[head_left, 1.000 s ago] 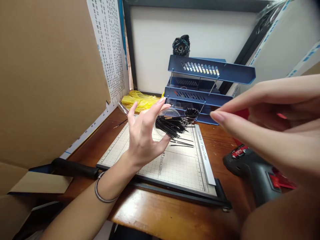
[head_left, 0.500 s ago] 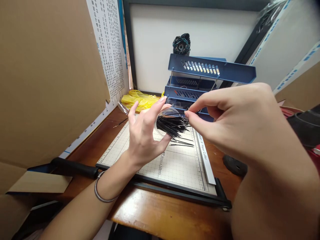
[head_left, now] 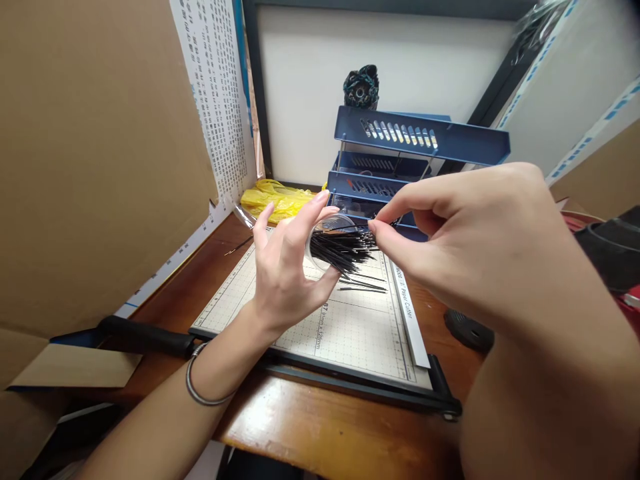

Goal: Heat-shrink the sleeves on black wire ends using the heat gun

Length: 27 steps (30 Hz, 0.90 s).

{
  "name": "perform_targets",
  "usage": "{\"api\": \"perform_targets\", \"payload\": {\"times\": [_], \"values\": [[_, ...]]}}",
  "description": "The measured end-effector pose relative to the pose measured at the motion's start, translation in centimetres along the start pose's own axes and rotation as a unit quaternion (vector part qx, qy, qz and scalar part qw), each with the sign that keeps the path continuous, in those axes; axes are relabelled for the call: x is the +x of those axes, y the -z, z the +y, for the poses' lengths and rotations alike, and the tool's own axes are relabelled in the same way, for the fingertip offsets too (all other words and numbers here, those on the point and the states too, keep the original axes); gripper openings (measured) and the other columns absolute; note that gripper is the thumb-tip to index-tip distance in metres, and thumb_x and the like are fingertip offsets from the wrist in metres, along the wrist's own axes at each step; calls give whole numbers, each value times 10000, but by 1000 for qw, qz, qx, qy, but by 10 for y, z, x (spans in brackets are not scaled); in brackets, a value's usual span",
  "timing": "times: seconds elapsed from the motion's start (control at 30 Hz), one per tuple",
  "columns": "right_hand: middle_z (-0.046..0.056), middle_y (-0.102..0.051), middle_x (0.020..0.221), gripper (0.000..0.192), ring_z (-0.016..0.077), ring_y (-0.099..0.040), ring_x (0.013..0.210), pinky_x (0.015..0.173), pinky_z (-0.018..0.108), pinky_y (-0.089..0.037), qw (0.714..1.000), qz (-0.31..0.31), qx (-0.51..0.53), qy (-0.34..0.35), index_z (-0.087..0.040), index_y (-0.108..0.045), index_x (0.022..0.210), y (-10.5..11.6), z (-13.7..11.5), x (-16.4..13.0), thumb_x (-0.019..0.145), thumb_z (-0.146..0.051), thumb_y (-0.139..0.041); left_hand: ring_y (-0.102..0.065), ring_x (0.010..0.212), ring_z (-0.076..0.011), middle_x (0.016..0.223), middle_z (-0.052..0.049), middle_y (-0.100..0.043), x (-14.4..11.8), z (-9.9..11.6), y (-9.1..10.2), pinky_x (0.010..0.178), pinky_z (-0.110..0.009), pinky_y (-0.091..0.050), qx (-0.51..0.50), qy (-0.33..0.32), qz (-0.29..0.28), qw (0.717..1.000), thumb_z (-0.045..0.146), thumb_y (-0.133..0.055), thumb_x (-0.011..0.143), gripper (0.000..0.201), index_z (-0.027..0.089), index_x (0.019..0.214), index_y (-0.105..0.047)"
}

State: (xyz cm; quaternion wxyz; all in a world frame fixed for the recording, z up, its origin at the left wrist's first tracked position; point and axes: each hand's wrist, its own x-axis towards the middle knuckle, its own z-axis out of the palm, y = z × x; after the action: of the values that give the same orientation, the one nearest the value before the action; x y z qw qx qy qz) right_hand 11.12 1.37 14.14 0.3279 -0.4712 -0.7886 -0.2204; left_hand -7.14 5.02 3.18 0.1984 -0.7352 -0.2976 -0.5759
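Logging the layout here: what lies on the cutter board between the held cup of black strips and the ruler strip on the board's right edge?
In the head view, a few loose black strips lie on the gridded board, below the tilted clear cup and left of the ruler strip.

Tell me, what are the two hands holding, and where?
Left hand holds a clear cup by its side; right hand pinches the black wires at their tips.
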Motion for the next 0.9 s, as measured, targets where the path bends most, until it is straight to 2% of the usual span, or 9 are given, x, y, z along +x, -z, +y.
{"api": "perform_targets", "payload": {"times": [0.27, 0.5, 0.73, 0.9], "values": [[11, -552, 545, 141, 167, -552, 583, 593, 327, -371, 1000, -9, 10, -3, -218, -770, 711, -4, 1, 0, 805, -249, -669, -717, 1132, -283, 1325, -97, -708, 0, 0, 1, 1206, -573, -295, 4, -6, -5, 1000, 256, -702, 858, 794, 267, 1542, -299], [-13, -453, 497, 146, 144, -464, 547, 586, 332, -335, 999, -38, 38, -7, -213, -773, 727, -2, 0, 3, 816, -218, -656, -713, 1139, -291, 1339, -95, -701, 0, 1, 1, 1211, -581, -288, 8, 3, -16, 1000, 273, -682, 875, 783, 289, 1548, -281], [14, -508, 530, 163, 163, -519, 573, 579, 329, -344, 999, -27, 23, -10, -196, -743, 703, 0, 0, 2, 815, -240, -632, -717, 1127, -291, 1379, -92, -678, -1, 0, 0, 1207, -576, -291, 17, 7, -15, 1000, 294, -672, 879, 783, 305, 1547, -265], [-1, -467, 515, 162, 136, -421, 523, 591, 338, -305, 1000, -29, 7, -1, -201, -744, 691, -1, -3, 2, 813, -219, -640, -720, 1115, -297, 1355, -113, -689, 0, 0, 1, 1194, -591, -305, 16, -7, -8, 1000, 237, -696, 839, 809, 273, 1543, -299]]}}
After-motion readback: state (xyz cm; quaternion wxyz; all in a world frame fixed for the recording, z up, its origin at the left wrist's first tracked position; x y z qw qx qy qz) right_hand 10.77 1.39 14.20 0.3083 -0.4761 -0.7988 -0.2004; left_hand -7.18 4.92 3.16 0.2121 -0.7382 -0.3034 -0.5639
